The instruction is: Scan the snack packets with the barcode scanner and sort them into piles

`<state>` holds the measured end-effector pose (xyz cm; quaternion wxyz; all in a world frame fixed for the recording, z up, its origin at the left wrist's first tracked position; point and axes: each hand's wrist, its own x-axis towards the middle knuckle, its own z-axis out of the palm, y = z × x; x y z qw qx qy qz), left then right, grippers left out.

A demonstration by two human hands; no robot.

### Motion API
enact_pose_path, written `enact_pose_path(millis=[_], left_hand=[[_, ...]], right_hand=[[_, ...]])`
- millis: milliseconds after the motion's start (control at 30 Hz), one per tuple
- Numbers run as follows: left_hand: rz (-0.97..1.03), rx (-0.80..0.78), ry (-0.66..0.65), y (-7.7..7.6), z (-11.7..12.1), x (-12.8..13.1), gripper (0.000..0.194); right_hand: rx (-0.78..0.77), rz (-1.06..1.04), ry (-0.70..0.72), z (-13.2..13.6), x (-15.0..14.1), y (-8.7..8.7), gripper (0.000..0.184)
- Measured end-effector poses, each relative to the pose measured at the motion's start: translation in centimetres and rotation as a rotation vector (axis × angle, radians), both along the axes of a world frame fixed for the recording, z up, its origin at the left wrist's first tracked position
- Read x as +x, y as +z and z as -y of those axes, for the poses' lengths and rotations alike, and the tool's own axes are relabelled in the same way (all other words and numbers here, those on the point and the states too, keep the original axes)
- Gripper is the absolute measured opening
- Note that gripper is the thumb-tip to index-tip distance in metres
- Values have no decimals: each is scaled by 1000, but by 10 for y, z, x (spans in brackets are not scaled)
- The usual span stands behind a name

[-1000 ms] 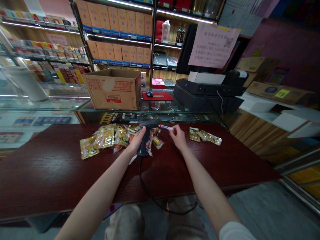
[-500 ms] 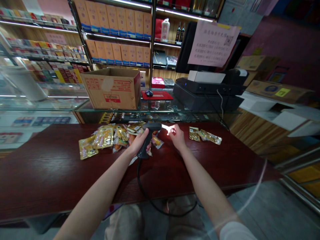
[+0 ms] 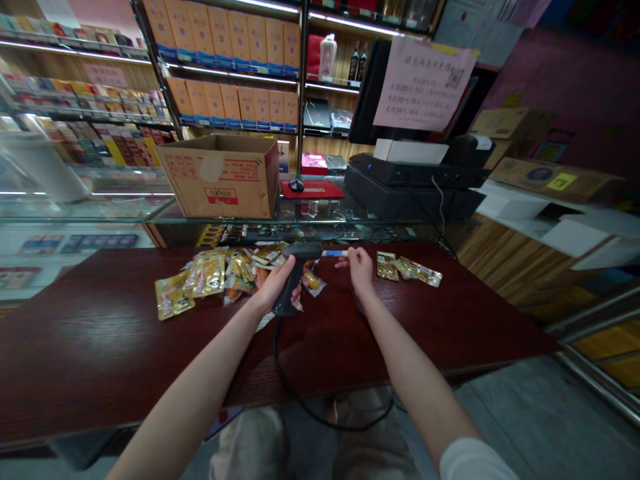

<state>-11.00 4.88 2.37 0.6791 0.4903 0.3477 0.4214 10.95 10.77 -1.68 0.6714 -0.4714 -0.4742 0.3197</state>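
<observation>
My left hand [image 3: 276, 285] is closed around the grip of a black handheld barcode scanner [image 3: 288, 293], whose head points right. Its cable loops down over the table's front edge. Between the fingertips of my right hand [image 3: 359, 270] is a slim white stick with a blue label [image 3: 336, 253], lying level just before the scanner's head. I cannot make out its exact kind. Behind and left of the scanner lies a pile of small snack packets [image 3: 243, 270], with gold packets [image 3: 207, 273] at its left side. Two or so gold packets [image 3: 419, 272] lie right of my right hand.
The dark red wooden table [image 3: 200, 360] meets a glass counter [image 3: 320, 230] behind. An open cardboard box [image 3: 220, 180], a mouse on a red mat [image 3: 315, 189] and a black cash register with a monitor [image 3: 415, 187] stand on it. More boxes [image 3: 555, 180] are at the right.
The scanner has tilted and its head moved slightly right. A bright light on the white stick half a second ago is gone. My right hand has turned and shifted a little right.
</observation>
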Motion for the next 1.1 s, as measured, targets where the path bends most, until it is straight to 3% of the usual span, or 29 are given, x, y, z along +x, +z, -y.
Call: enact_pose_path(millis=[233,467,667,767,900,1033,1100], left_hand=[[26,40,-17,-3,1,2,66],[-32,43,-117,0,7,6,64],[-49,43,-79,-1,6,7,61],[-28,39,-16,-3,2,4,62],[-29,0,82,-2,-8,-9,65],[6,3,192,-3,-19,-25,63],[19,3,200,-4,-22,-30,61]], right_hand=[[-126,-184,13,-3,0,0,40],[-111,-105,0,-6,-4,-6,41],[-93,-44,-8,-10,-6,-10,45],[-55,92,-18,-9,3,-9,45],[-11,355,-201,-9,32,-5,33],[-136,635,-399,-8,67,-5,8],[-236,789,-487,-6,77,-7,10]])
